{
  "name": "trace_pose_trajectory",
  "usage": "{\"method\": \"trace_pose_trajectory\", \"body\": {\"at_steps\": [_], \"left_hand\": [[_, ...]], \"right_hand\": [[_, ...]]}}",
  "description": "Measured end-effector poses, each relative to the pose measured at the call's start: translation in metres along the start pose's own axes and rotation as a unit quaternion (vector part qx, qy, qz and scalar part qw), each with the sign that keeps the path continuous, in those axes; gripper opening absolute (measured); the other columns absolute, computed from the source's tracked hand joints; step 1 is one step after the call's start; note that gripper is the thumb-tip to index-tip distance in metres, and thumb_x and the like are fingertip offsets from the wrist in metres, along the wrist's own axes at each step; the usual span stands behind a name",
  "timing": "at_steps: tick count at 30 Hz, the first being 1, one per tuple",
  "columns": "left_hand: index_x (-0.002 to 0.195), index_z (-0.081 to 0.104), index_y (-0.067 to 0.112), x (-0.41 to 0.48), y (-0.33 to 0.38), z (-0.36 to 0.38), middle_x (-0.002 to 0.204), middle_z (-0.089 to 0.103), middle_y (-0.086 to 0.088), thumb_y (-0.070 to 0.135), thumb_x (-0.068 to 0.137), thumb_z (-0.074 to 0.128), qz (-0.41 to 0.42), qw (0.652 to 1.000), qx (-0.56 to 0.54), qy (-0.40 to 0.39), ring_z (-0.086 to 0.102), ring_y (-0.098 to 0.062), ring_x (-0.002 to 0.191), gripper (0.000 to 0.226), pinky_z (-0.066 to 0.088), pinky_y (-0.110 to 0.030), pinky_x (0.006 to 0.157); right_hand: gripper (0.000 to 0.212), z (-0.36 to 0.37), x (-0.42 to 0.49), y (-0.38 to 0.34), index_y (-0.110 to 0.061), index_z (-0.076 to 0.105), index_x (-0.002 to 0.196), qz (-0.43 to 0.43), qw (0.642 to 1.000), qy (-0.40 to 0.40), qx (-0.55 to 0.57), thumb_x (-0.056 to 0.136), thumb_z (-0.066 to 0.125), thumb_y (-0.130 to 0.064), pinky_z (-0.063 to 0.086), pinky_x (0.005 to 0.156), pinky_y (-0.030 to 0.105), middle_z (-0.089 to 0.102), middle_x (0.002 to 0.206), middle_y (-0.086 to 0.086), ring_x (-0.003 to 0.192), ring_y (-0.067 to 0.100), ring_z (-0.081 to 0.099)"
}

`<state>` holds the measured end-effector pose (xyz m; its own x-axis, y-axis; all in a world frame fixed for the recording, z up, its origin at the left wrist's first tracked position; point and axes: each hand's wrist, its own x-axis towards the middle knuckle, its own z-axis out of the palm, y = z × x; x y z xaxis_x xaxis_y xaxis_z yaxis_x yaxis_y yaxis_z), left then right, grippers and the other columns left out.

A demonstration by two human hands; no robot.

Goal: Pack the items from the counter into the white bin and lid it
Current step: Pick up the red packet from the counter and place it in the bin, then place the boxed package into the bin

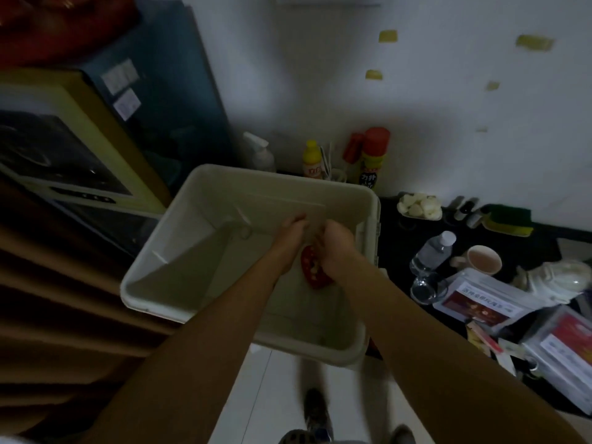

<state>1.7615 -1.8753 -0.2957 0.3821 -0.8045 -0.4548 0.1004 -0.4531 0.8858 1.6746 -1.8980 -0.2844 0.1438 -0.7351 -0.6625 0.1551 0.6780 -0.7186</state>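
The small red flat item with pale markings [315,273] sits low inside the large white rectangular plastic bin [150,291], just right of the frame's centre, caught between your two hands. Your right hand [336,249] lies over its right edge with the fingers curled down onto it, so that grip is closed on the item. Your left hand [292,230] is just beside it on the left, its fingers bent towards the right hand. The blur hides whether that grip is on the item or only touching it, so I cannot tell. Both forearms reach in over the bin's near rim. The bin fills the middle of the frame at the left end of the black counter [392,219], and no lid is on it. To the right of the bin on the counter, a clear plastic water bottle [432,251] lies tilted. Just right of that stands a pale mug of tan liquid [483,260]. Clear plastic boxes with red and white labels [477,301] are stacked at lower right. Behind the bin, against the white wall, stand a yellow spray can with a red cap [373,157] and a small yellow bottle [312,163].
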Motion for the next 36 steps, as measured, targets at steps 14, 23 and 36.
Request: {"method": "trace_pose_trajectory", "body": {"at_steps": [14,23,36], "left_hand": [[0.111,0.063,0.015,-0.102,0.068,0.142,0.111,0.063,0.002,0.01,0.095,0.049,0.221,0.973,-0.007,-0.074,0.058,-0.012,0.106,0.021,0.047,-0.028,0.092],[0.132,0.053,0.011,-0.117,-0.001,0.263,0.13,0.056,-0.003,0.013,0.099,0.047,0.088,0.974,0.084,-0.19,0.054,-0.016,0.115,0.034,0.047,-0.017,0.081],[0.143,0.04,0.017,-0.093,-0.061,0.312,0.137,0.048,-0.006,0.003,0.094,0.048,-0.064,0.98,0.051,-0.181,0.052,-0.022,0.117,0.051,0.047,-0.034,0.093]], "right_hand": [[0.035,-0.179,-0.062,-0.076,-0.005,0.049,0.134,-0.119,0.983,-0.079,0.113,0.101,0.047,-0.017,0.051,0.093,0.034,0.062,0.124,0.01,0.114,0.025,0.061],[0.02,-0.32,-0.055,-0.057,-0.013,0.063,0.113,-0.097,0.991,0.089,0.033,0.095,0.054,-0.014,0.053,0.067,0.025,0.067,0.097,0.005,0.086,0.017,0.065],[0.04,-0.399,0.01,-0.021,-0.016,0.054,0.127,-0.274,0.759,0.123,-0.577,0.087,0.055,-0.014,0.037,0.1,0.04,0.06,0.119,0.006,0.116,0.024,0.052]]}}
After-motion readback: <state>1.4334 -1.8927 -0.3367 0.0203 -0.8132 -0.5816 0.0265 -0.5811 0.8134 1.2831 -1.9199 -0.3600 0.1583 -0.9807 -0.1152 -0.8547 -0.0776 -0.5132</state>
